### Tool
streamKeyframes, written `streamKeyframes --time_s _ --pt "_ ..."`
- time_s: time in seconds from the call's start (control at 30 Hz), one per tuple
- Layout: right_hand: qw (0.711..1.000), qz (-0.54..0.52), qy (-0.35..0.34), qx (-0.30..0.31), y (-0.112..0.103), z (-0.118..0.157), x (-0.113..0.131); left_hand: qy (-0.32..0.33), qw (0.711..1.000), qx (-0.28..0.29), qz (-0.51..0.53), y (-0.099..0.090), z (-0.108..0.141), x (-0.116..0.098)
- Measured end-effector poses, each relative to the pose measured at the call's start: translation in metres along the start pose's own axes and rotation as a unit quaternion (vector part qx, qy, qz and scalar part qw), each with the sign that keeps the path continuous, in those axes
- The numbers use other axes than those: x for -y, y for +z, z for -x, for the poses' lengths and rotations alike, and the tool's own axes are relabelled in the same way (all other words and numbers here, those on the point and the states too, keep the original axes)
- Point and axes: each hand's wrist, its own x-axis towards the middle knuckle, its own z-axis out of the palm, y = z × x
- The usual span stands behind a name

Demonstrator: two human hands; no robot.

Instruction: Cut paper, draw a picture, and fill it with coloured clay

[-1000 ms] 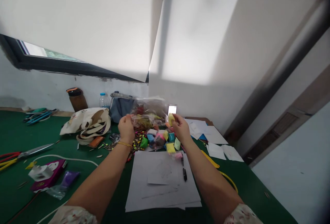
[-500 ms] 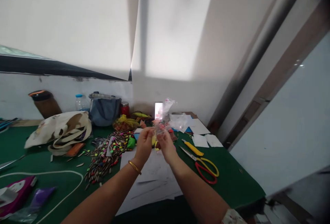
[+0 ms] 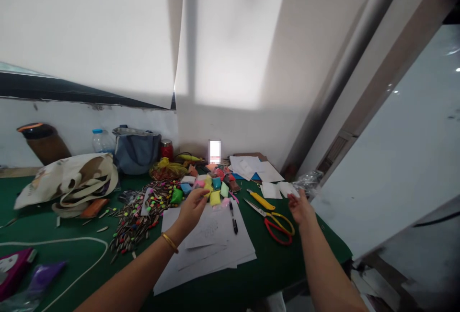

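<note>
My left hand (image 3: 194,205), with a gold bangle at the wrist, is over the near edge of a heap of small coloured packets (image 3: 214,198). Its fingers are stretched forward and hold nothing that I can see. Off to the right, my right hand (image 3: 302,210) has its fingers loosely apart beside small white paper squares (image 3: 271,190). A crumpled clear plastic bag (image 3: 309,181) lies just beyond its knuckles, at the table's right edge; whether they touch is unclear. Under the left hand are white paper sheets (image 3: 215,254) with a black pen (image 3: 233,218).
Scissors (image 3: 278,225) and a yellow cutter (image 3: 261,200) lie between my hands. Left are many loose colour-tipped pieces (image 3: 138,225), a cloth bag (image 3: 61,178), a blue bag (image 3: 138,151) and a white cable (image 3: 72,239). A bright phone-like screen (image 3: 214,151) stands behind.
My hands, together on clear plastic before, have parted. The right hand moved far right, and the clear plastic now lies by the right edge. The coloured packets and pen are uncovered; the view turned slightly right.
</note>
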Motion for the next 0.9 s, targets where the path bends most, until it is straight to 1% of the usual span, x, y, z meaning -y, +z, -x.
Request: streamKeyframes --time_s 0.07,0.13,0.23,0.3,0.4,0.43,0.47,0.5,0.53,0.6,0.63,0.67,0.7,0.73,0.77,0.83,0.9 --pt "1.000 -0.002 0.011 -0.027 -0.014 -0.006 0.004 -0.011 1.000 -0.003 -0.019 -0.011 0.006 0.008" --pt "0.999 -0.002 0.010 -0.047 -0.021 -0.009 0.009 -0.025 0.999 -0.004 -0.030 -0.020 0.013 0.016" --pt "0.999 0.009 -0.007 -0.049 -0.018 -0.010 0.013 -0.039 0.998 -0.009 -0.044 -0.031 0.021 0.030" --pt "0.999 0.022 -0.019 -0.042 -0.007 -0.009 0.011 -0.046 0.997 -0.001 -0.068 -0.036 0.025 0.040" --pt "0.998 0.054 -0.036 -0.015 0.021 0.007 -0.002 -0.056 0.993 0.021 -0.106 -0.039 0.031 0.052" --pt "0.996 0.073 -0.042 0.010 0.032 0.016 -0.009 -0.055 0.991 0.032 -0.117 -0.039 0.033 0.054" --pt "0.993 0.093 -0.046 0.048 0.043 0.029 -0.017 -0.051 0.990 0.044 -0.128 -0.039 0.035 0.055" --pt "0.984 0.130 -0.060 0.110 0.055 0.043 -0.025 -0.046 0.988 0.057 -0.138 -0.038 0.037 0.055" --pt "0.936 0.229 -0.120 0.237 0.067 0.059 -0.033 -0.041 0.985 0.072 -0.150 -0.037 0.039 0.054" --pt "0.889 0.274 -0.156 0.333 0.091 0.092 -0.048 -0.034 0.980 0.098 -0.171 -0.035 0.042 0.052" --pt "0.833 0.330 -0.204 0.395 0.102 0.106 -0.054 -0.034 0.977 0.108 -0.179 -0.033 0.044 0.051" --pt "0.781 0.378 -0.248 0.430 0.113 0.119 -0.059 -0.033 0.975 0.118 -0.186 -0.032 0.045 0.050" --pt "0.742 0.414 -0.286 0.443 0.123 0.128 -0.063 -0.033 0.972 0.127 -0.195 -0.031 0.046 0.049" --pt "0.711 0.443 -0.317 0.445 0.133 0.135 -0.065 -0.032 0.969 0.135 -0.202 -0.030 0.048 0.049" --pt "0.689 0.469 -0.334 0.440 0.141 0.139 -0.067 -0.032 0.967 0.142 -0.209 -0.029 0.049 0.048" --pt "0.666 0.505 -0.348 0.425 0.156 0.139 -0.070 -0.034 0.963 0.153 -0.219 -0.029 0.051 0.046" --pt "0.659 0.522 -0.344 0.418 0.166 0.133 -0.071 -0.036 0.958 0.161 -0.233 -0.030 0.051 0.044"
